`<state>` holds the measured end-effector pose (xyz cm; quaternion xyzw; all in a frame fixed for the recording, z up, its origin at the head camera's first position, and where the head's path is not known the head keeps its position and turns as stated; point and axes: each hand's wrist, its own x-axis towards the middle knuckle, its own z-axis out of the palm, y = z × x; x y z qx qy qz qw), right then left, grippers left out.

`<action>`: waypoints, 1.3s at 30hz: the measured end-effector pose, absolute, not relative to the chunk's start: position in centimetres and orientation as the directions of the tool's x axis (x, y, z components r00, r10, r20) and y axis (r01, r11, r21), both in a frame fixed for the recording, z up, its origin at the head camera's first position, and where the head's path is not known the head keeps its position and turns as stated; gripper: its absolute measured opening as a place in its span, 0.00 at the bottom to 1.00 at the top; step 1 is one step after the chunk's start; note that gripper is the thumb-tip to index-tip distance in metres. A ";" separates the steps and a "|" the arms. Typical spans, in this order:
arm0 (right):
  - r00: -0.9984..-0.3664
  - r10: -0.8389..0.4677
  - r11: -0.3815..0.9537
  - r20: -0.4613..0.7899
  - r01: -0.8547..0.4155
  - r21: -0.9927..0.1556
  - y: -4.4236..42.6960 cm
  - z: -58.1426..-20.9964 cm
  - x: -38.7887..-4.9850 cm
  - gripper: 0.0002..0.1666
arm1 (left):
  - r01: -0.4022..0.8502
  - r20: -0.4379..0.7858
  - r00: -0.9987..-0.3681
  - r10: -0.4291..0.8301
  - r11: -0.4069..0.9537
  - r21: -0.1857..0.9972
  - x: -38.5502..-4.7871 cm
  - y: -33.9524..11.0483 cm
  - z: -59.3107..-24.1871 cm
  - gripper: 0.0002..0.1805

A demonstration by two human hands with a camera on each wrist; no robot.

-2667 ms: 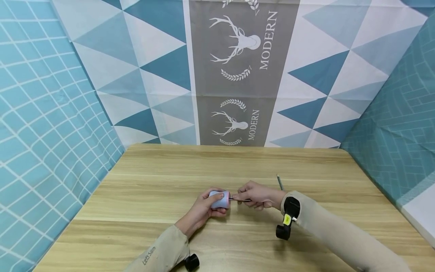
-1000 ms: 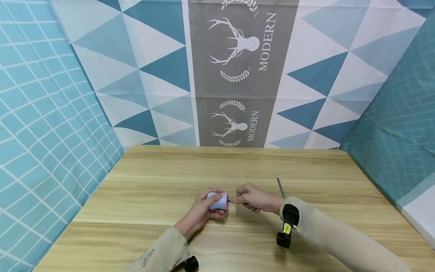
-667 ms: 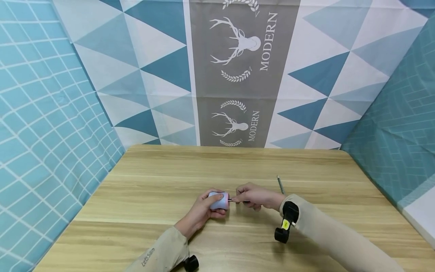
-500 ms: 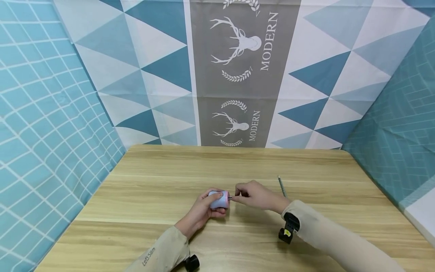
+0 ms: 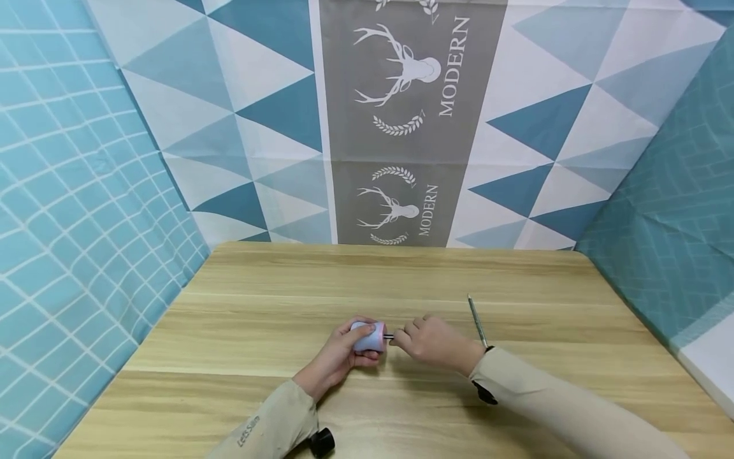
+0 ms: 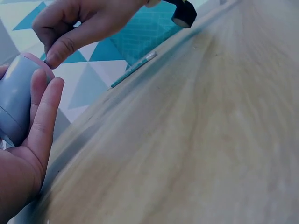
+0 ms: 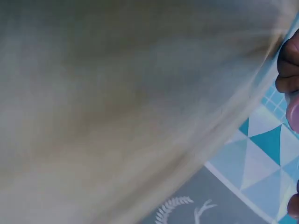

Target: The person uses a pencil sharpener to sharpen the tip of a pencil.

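A light blue barrel-shaped pencil sharpener with a pink rim lies in my left hand, fingers and thumb curled round it. From its pink end sticks a thin, dark, shiny-striped pencil. My right hand pinches that pencil close to the rim, and its fingers cover most of the length. In the left wrist view, the sharpener is tilted, with the right hand at its pink rim. Only some right-hand fingers show at the edge of the right wrist view.
A second pencil, green-patterned, lies on the wooden table just beyond the right wrist. Patterned cloth hangs behind the table and along both sides. A wrist camera hangs beneath the left sleeve.
The right hand has rolled over around the pencil, knuckles now upward, and its wrist camera has swung mostly out of sight. The left hand and sharpener stay almost where they were.
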<state>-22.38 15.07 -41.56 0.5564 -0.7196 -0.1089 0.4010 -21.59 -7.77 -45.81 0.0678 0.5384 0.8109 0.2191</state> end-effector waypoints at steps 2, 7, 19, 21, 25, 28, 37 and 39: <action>-0.124 -0.866 0.375 0.484 -0.802 0.464 15.0 -41.8 -22.2 0.23 | -0.287 -0.132 -0.890 0.436 -0.312 0.906 -21.6 -7.7 -45.8 0.08; -0.480 -0.778 0.446 0.405 -0.876 -0.182 14.8 -41.2 -21.5 0.18 | -0.289 -0.141 -0.886 0.442 -0.289 0.913 -21.6 -7.6 -46.0 0.10; -0.620 -0.655 0.298 -0.431 0.313 -0.902 14.8 -40.5 -23.3 0.16 | -0.229 -0.078 -0.895 0.440 -0.303 0.925 -21.2 -7.9 -45.9 0.09; -0.569 -0.677 0.279 -0.467 0.389 -0.878 15.1 -40.8 -23.5 0.15 | -0.216 -0.066 -0.894 0.443 -0.297 0.930 -21.3 -7.8 -45.9 0.10; -0.582 -0.682 0.276 -0.443 0.356 -0.893 15.4 -40.8 -23.6 0.15 | -0.217 -0.066 -0.891 0.449 -0.293 0.931 -21.4 -7.7 -45.9 0.12; -0.648 -0.663 0.336 -0.375 0.190 -0.922 15.6 -40.3 -23.3 0.17 | -0.228 -0.074 -0.886 0.458 -0.289 0.930 -21.5 -7.7 -46.0 0.13; -0.690 -0.710 0.510 0.138 -0.640 -0.575 16.5 -38.4 -21.8 0.08 | -0.261 -0.114 -0.905 0.409 -0.324 0.909 -21.7 -7.6 -45.9 0.12; -0.598 -0.762 0.488 0.250 -0.783 -0.385 16.5 -38.7 -21.7 0.05 | -0.266 -0.120 -0.909 0.400 -0.331 0.905 -21.7 -7.7 -45.9 0.11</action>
